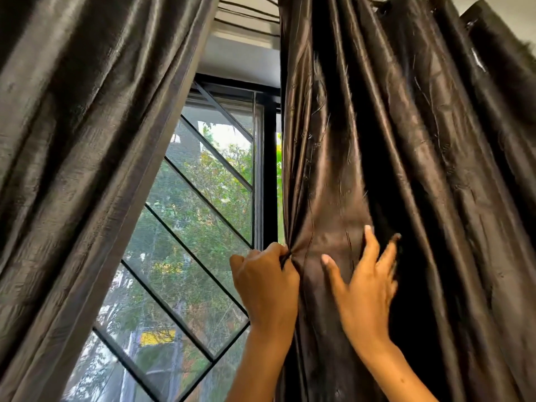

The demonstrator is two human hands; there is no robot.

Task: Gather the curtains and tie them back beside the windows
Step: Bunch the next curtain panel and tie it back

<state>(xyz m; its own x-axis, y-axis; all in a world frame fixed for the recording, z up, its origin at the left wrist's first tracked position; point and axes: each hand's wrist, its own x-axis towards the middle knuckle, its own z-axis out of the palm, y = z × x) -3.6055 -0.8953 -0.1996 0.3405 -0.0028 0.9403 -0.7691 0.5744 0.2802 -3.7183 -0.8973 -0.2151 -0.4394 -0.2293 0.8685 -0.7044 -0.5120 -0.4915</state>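
Two dark, shiny curtains hang in front of a window (200,216). The left curtain (81,140) slants away toward the lower left. The right curtain (406,158) hangs in deep folds from a rod at the top. My left hand (265,282) grips the inner edge of the right curtain, bunching the cloth at its fingers. My right hand (367,280) lies with spread fingers on a fold of the same curtain, its fingertips reaching into the dark gap between folds.
Between the curtains the window shows a black frame (269,169), a mesh screen and diagonal black bars (185,242). Trees and a building lie outside. A white wall strip (240,53) and cables run above the window.
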